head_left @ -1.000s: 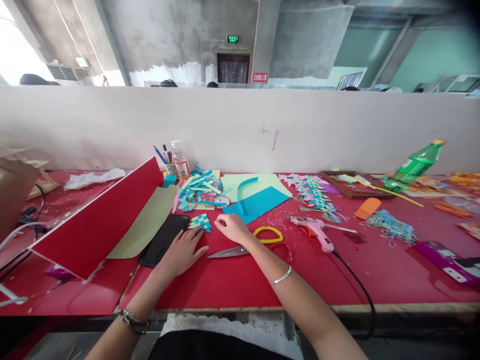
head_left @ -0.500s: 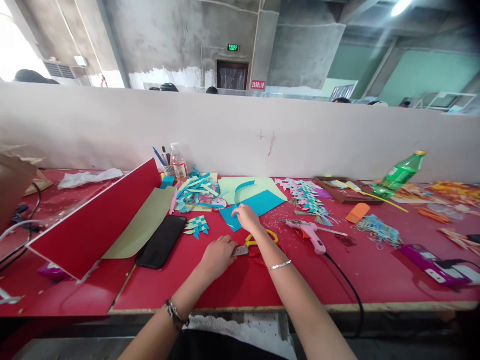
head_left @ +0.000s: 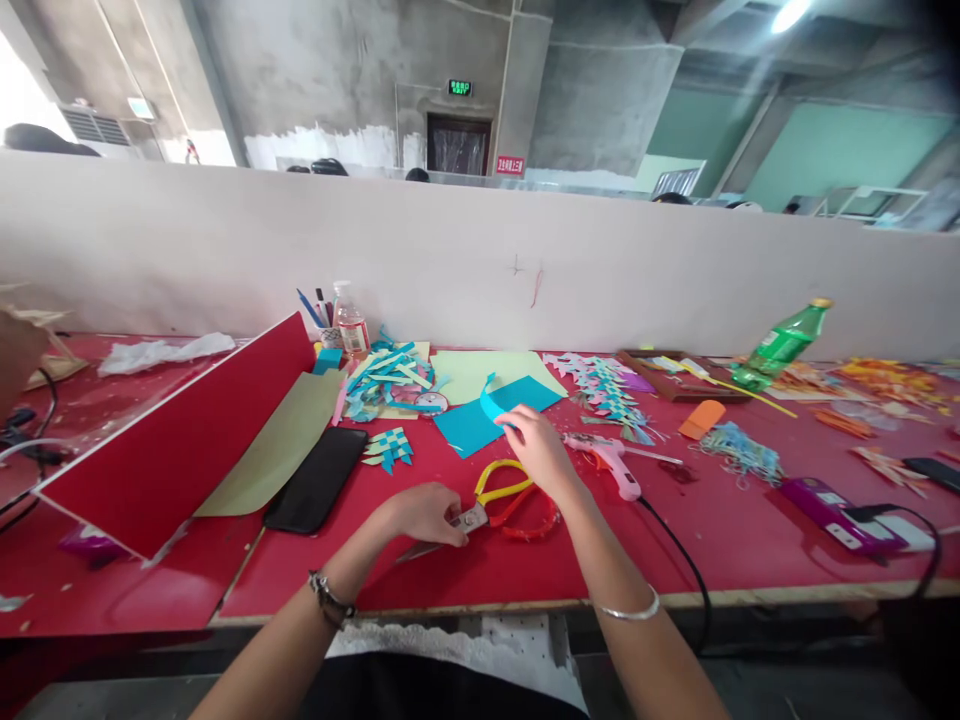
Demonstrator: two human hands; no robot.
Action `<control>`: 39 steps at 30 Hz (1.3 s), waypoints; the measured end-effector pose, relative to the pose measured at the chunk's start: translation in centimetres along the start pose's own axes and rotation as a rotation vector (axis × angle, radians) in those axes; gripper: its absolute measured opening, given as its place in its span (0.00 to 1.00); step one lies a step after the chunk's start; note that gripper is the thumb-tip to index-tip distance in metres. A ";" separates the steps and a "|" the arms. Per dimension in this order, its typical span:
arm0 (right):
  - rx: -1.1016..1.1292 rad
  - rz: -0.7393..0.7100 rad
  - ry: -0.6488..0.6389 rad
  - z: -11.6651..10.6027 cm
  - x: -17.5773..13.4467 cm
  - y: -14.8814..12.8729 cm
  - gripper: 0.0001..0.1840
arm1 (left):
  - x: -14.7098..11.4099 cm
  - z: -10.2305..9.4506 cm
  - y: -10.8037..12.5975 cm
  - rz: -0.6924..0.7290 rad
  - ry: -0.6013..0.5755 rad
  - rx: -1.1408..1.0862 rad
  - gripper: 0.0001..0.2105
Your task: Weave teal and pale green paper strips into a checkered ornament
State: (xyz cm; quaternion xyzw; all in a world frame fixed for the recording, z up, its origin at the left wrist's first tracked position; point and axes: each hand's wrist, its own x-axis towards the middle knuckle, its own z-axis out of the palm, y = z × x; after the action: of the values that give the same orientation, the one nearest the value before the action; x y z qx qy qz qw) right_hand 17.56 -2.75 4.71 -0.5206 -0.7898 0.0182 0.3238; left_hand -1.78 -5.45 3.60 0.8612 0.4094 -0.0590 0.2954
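Observation:
My left hand (head_left: 431, 512) is closed around the blades of a pair of scissors (head_left: 471, 518), just above the red table. The yellow and red handle loops point right, and a blade tip sticks out below my fingers. My right hand (head_left: 538, 448) pinches one end of a curled blue paper strip (head_left: 491, 404). Behind that strip lies a flat blue paper sheet (head_left: 461, 425), overlapping a pale green sheet (head_left: 495, 368). A small woven paper fish (head_left: 388, 448) in blue and green rests left of my right hand.
A pink glue gun (head_left: 616, 468) lies on the right, its black cable running over the front edge. Left are a black phone (head_left: 319, 480) and a red board (head_left: 187, 440). Cut strips (head_left: 390, 385) pile up behind. A green bottle (head_left: 784, 345) leans at the back right.
My left hand has lifted the scissors slightly off the table by the blades. My right hand has moved right, drawing the blue strip with it across the blue sheet.

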 end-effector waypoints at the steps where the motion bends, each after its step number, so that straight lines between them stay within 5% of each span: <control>1: 0.031 0.000 0.018 -0.3 -0.9 0.1 0.12 | -0.3 0.0 0.0 -0.012 -0.076 -0.073 0.09; 4: 0.097 0.028 0.002 -0.2 -3.4 0.5 0.12 | -0.8 0.6 -0.3 -0.091 -0.162 -0.310 0.12; 8: 0.140 0.056 -0.050 0.6 -5.5 1.0 0.12 | -1.6 1.4 -0.9 -0.117 0.004 -0.364 0.17; 17: 0.115 0.146 0.017 1.6 -8.4 0.8 0.18 | -8.6 2.2 -2.1 -0.187 0.064 -0.558 0.18; 22: 0.008 -0.047 -0.202 1.8 -8.7 -2.9 0.16 | -10.8 2.0 -2.8 -0.240 0.252 -0.613 0.18; 25: -0.077 -0.129 -0.277 1.9 -9.0 -5.3 0.17 | -10.8 1.3 -2.5 -0.203 0.366 -0.631 0.18; 31: -0.085 -0.166 -0.284 1.8 -10.6 -6.3 0.15 | -9.5 0.3 -1.6 -0.235 0.400 -0.693 0.19; 34: 0.106 -0.067 -0.336 1.2 -11.1 -5.5 0.14 | -8.0 0.2 -1.2 -0.205 0.439 -0.672 0.18; 37: 0.430 0.026 -0.444 0.3 -10.8 -4.1 0.28 | -6.1 -0.1 -0.8 -0.123 0.487 -0.565 0.16; 39: 0.635 0.139 -0.384 -0.2 -10.2 -2.8 0.30 | -5.1 -0.3 -0.4 -0.067 0.507 -0.460 0.15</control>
State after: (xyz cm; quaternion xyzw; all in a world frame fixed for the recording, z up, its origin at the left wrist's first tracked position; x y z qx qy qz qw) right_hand 17.90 -12.61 0.94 -0.4340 -0.7539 0.3812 0.3130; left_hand -5.46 -8.49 5.40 0.7454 0.5002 0.2411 0.3689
